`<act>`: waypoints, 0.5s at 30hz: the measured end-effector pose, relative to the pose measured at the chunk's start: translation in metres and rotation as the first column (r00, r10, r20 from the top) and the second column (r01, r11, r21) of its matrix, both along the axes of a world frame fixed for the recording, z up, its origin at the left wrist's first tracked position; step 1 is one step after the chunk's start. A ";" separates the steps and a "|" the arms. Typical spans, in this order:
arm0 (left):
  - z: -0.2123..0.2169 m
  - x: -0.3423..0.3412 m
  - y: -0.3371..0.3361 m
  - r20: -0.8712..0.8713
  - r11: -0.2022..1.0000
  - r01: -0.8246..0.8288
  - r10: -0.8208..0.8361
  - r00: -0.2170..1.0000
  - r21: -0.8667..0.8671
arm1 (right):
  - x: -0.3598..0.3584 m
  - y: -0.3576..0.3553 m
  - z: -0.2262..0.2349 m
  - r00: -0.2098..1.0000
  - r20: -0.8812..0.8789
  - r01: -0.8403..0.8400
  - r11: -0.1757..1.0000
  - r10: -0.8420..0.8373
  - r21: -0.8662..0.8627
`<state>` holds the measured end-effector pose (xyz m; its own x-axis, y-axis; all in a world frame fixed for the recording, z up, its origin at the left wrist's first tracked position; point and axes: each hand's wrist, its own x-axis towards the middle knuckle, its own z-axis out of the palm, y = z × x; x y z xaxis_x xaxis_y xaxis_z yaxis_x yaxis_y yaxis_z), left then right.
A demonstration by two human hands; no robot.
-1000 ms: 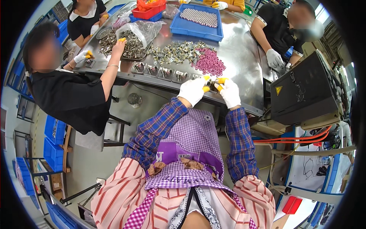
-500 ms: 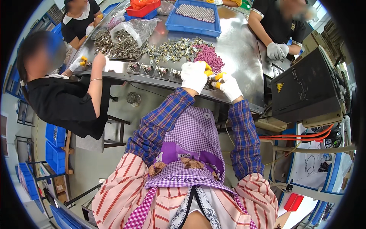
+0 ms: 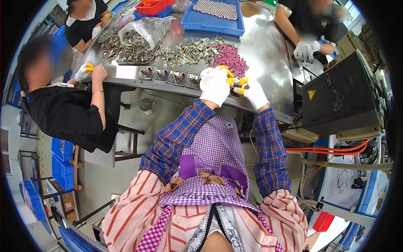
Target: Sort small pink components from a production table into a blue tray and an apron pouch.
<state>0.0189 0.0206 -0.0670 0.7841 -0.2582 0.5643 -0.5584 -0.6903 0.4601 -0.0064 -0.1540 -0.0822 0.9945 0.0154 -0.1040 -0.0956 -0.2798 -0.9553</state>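
At the near table edge, my left hand (image 3: 215, 85), in a white glove with yellow fingertips, pinches with thumb and fingers. My right hand (image 3: 254, 92), gloved alike, closes from the right on the same spot. A small metal part (image 3: 234, 85) shows between their fingertips, mostly hidden by the gloves. Just beyond lies a pile of pink rings (image 3: 231, 61), and left of it a heap of small metal clips (image 3: 184, 53). Several square metal fixtures (image 3: 160, 75) stand in a row left of my left hand.
The steel table (image 3: 268, 54) holds a blue tray (image 3: 212, 28) of white cylindrical pieces, a red bin (image 3: 156, 8) and a tray of metal parts (image 3: 130, 50). Co-workers sit at the left and far right. A black metal box (image 3: 336, 96) stands right of the table.
The left co-worker's bare hand has moved left, away from the metal parts tray, to meet their gloved hand. My hands stay together in nearly the same place, with small finger movements.
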 end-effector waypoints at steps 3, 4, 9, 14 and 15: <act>-0.006 0.001 -0.006 -0.063 0.976 -0.073 0.088 0.994 0.207 | -0.002 0.009 0.002 0.998 0.053 0.026 1.000 -0.025 -0.017; -0.008 0.001 -0.008 -0.086 0.945 -0.102 0.135 0.987 0.310 | -0.003 0.013 0.002 0.996 0.080 0.040 0.999 -0.038 -0.025; 0.009 0.004 -0.006 0.070 0.879 -0.092 0.067 0.995 0.467 | -0.011 0.013 0.000 0.986 0.161 0.076 0.985 -0.052 -0.153; -0.001 0.003 -0.001 0.247 0.929 -0.111 0.021 0.969 0.354 | -0.036 0.026 0.001 0.878 0.475 0.178 0.886 0.054 -0.429; -0.004 0.003 0.002 0.287 0.944 -0.115 0.022 0.958 0.308 | -0.039 0.029 0.002 0.823 0.559 0.226 0.842 0.103 -0.489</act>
